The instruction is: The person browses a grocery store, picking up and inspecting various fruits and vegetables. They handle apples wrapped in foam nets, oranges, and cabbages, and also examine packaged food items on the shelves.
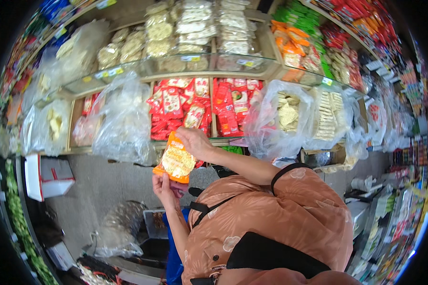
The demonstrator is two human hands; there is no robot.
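An orange plastic food packet (178,156) hangs upright over the aisle, its front window showing pale yellow food. My right hand (196,143) grips its top right corner. Below, the thumb and fingers of my left hand (166,187) pinch its bottom edge. A mauve item (178,188) shows just under the packet beside my left hand; I cannot tell what it is. Directly beyond my hands, a wooden shelf bin holds red packets (171,103), and a second bin of red packets (233,103) adjoins it.
Clear plastic bags (123,117) bulge over the shelf front left of the red packets. On the right, an open bag holds pale sheet-like food (289,112). A glass ledge (178,63) fronts the upper shelf. White boxes (55,178) stand on the grey floor (82,185).
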